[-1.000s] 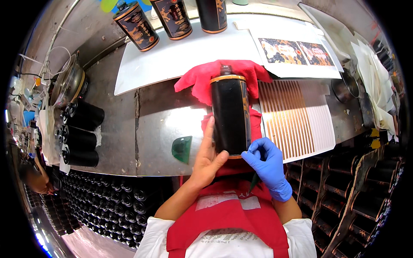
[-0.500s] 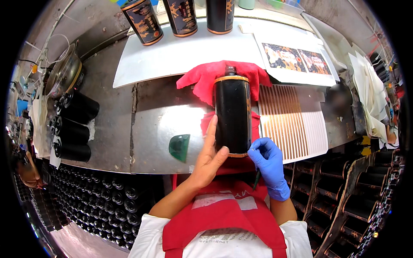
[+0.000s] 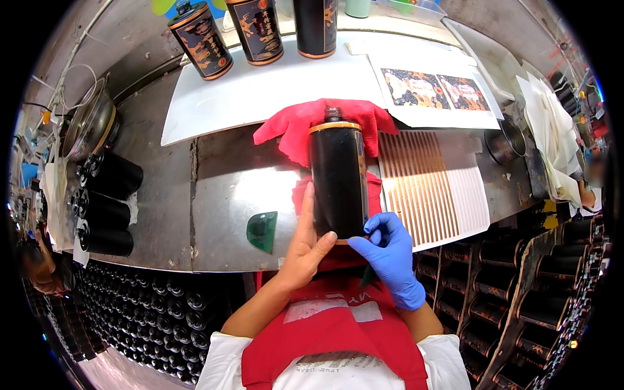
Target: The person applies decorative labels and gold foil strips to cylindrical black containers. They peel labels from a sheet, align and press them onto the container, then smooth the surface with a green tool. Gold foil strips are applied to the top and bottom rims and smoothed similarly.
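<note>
A black bottle (image 3: 338, 182) with gold rims lies neck away from me on red cloths (image 3: 286, 132). A strip of patterned decoration shows along its right side. My bare left hand (image 3: 304, 244) holds the bottle's lower left, fingers along the side and thumb at the base rim. At its lower right corner is my right hand (image 3: 389, 257), in a blue glove, with bent fingers and the thumb against the base rim. From under this palm sticks a dark green flat piece (image 3: 368, 277), mostly hidden. A green scraper (image 3: 262, 231) lies on the metal table to the left.
Three decorated bottles (image 3: 257, 31) stand at the back on a white board (image 3: 227, 110). To the right lie a gold-striped sheet (image 3: 422, 188) and a printed decal sheet (image 3: 416, 88). Black bottles (image 3: 107, 213) lie at the left; racks of bottles (image 3: 497, 279) flank me below the table.
The whole view has shifted slightly. My right thumb has moved left, from beside the corner onto the bottle's base rim. My left hand keeps its place on the bottle.
</note>
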Demonstrator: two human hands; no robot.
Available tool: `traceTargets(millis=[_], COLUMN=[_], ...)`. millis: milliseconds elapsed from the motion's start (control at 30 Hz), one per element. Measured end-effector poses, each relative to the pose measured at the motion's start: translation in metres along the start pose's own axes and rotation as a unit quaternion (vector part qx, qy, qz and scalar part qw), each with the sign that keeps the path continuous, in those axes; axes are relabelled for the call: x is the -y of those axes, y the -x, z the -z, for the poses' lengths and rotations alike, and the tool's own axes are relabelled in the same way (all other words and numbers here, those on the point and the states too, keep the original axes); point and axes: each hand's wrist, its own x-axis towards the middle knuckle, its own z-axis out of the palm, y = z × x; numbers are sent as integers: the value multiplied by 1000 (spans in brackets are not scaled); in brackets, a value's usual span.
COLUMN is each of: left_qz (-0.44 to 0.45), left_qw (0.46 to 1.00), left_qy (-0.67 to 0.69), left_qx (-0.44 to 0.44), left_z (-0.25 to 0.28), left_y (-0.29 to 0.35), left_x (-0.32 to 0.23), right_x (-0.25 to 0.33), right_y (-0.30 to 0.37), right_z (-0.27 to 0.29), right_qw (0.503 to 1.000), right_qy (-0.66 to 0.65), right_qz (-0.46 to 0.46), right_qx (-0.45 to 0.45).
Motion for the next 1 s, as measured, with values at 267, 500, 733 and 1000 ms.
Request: traceTargets(millis=[267, 500, 733, 1000], left_qz=[21, 25, 10, 20], left_qw=[999, 997, 1000, 1000], left_qy=[47, 67, -23, 0], left_qx=[12, 25, 11, 9], left_z=[3, -1, 5, -5], left_y=[-1, -1, 0, 0], left_x=[0, -6, 2, -7], right_x=[1, -6, -1, 3], right_y=[-1, -3, 1, -1], right_z=[4, 4, -1, 5], right_qw=[999, 1000, 1000, 999], right_qy=[-31, -31, 22, -24], right_qz=[-5, -3, 16, -28], right_qx=[-3, -3, -13, 5])
